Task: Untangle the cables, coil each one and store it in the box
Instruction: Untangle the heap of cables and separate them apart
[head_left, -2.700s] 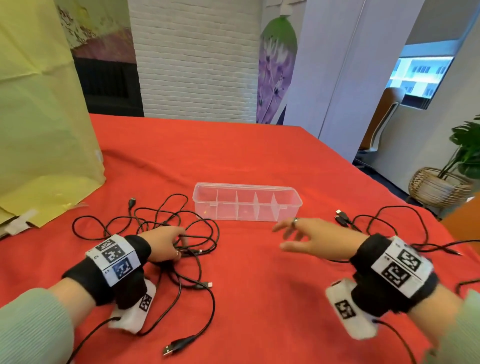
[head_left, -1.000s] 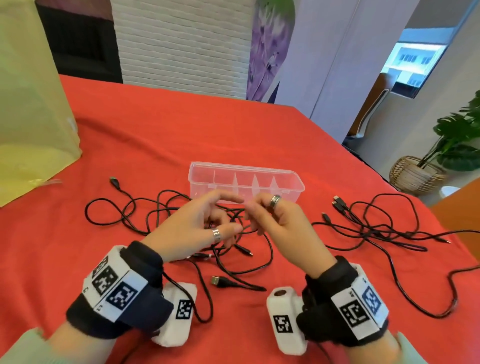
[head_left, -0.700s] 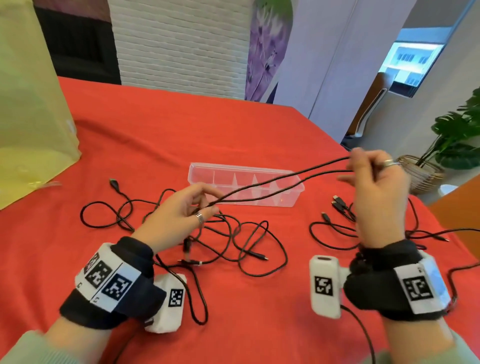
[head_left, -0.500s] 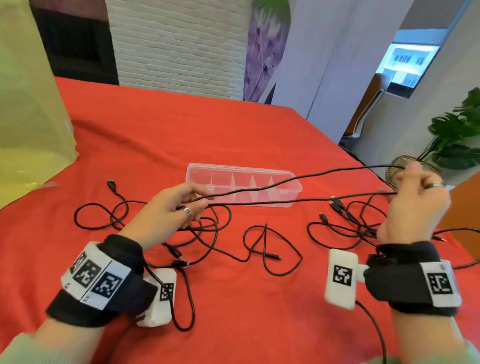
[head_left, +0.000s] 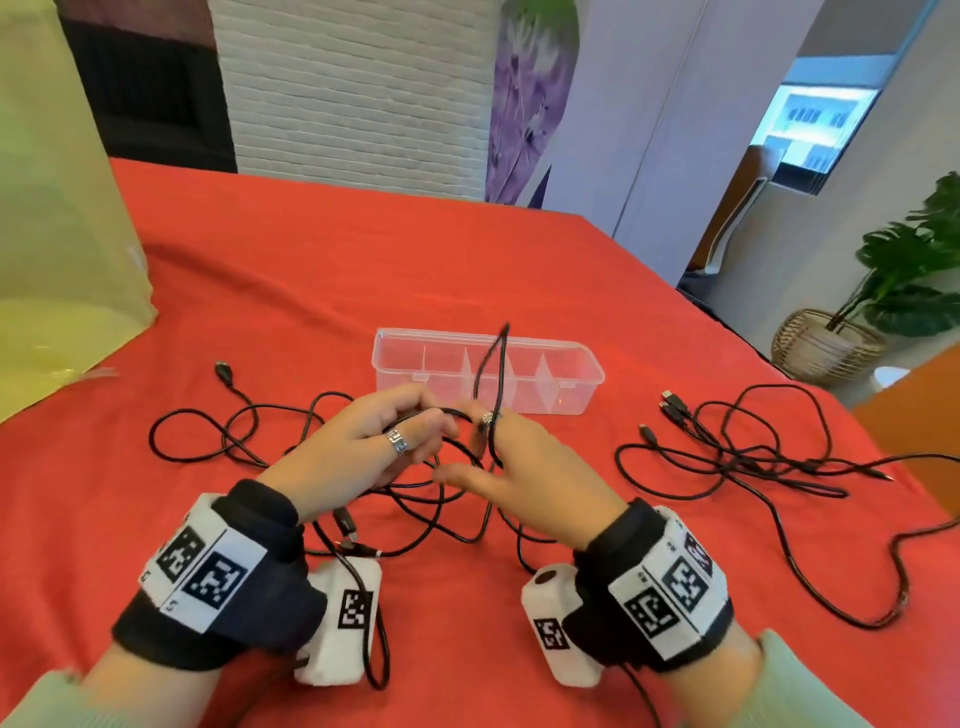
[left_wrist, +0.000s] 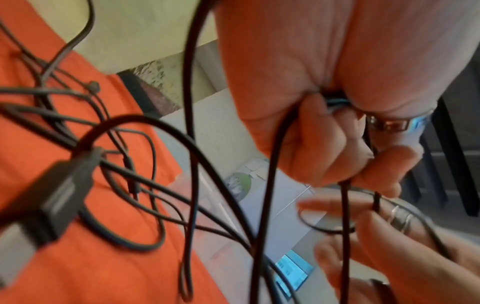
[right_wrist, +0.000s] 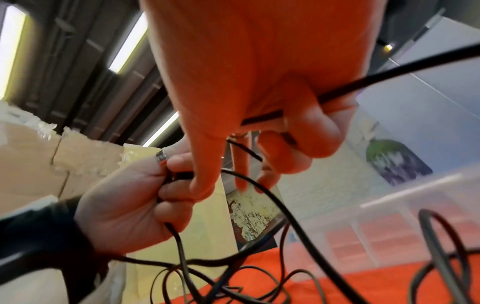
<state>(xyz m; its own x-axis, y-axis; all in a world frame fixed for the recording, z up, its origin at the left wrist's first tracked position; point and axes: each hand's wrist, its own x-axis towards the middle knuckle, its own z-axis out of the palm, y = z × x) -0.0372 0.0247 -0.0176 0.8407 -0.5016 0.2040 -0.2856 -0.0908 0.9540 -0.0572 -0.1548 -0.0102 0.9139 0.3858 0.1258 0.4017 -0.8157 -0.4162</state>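
Head view: at lower centre, your left hand (head_left: 374, 447) and right hand (head_left: 524, 467) both pinch one black cable (head_left: 500, 374) looped upward. Beyond them, mid-frame, the clear box (head_left: 582, 387) sits on the red worktop (head_left: 363, 270).

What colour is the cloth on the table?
The tablecloth is bright orange-red, plain with no pattern. The head view shows it best.
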